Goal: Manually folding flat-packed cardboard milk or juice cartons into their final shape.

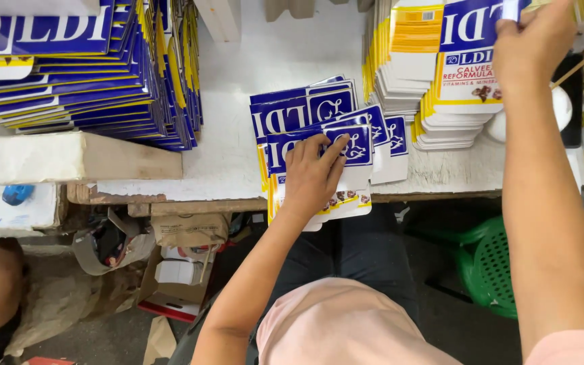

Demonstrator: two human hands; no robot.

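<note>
Sorting flat blue-and-white carton blanks at a white worktable (251,61).

Left hand (313,174) at centre frame, fingers spread and pressed flat on the top of a fanned pile of carton blanks (305,115) overhanging the table's near edge. Right hand (532,40) at upper right, fingertips pinched on the top edge of one blank (471,30) atop a stepped stack (400,74). Tall slanted stack of blanks (89,74) at upper left; green plastic stool (491,267) at lower right.
</note>
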